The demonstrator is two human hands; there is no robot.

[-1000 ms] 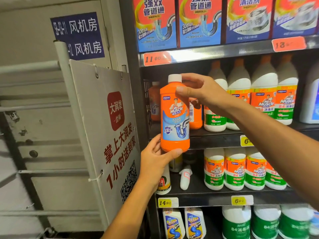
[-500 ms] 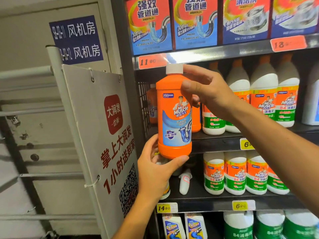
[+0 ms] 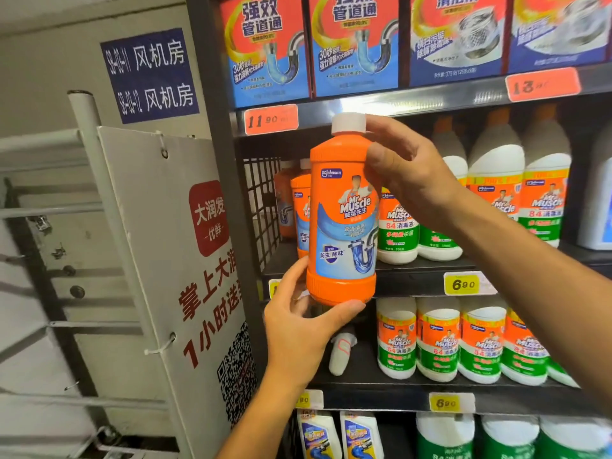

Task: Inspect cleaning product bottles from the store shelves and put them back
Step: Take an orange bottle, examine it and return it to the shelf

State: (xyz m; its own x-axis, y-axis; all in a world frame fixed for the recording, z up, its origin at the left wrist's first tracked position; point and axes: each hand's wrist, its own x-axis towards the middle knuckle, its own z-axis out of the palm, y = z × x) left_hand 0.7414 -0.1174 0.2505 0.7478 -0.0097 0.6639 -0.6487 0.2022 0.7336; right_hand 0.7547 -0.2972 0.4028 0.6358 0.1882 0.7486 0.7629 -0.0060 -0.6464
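Two bare hands share one tall orange plastic drain-cleaner bottle point(image 3: 342, 223) with a white screw cap, held upright just in front of the dark metal shelf point(image 3: 414, 279). The left hand point(image 3: 299, 329) cups its base with curled fingers while the right hand point(image 3: 409, 170) pinches the shoulder below the cap. Looks like inspection, label facing out; next, it needs sliding back beside the matching orange bottles point(image 3: 299, 217) behind it.

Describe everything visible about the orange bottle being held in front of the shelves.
The orange bottle looks like glossy plastic, with a white screw cap, ridged shoulder and base, and a blue label reading Mr Muscle with a drain pipe picture. It is upright, cap closed, held in the air in front of the shelf. The left hand cups its base; the right hand grips its shoulder near the cap.
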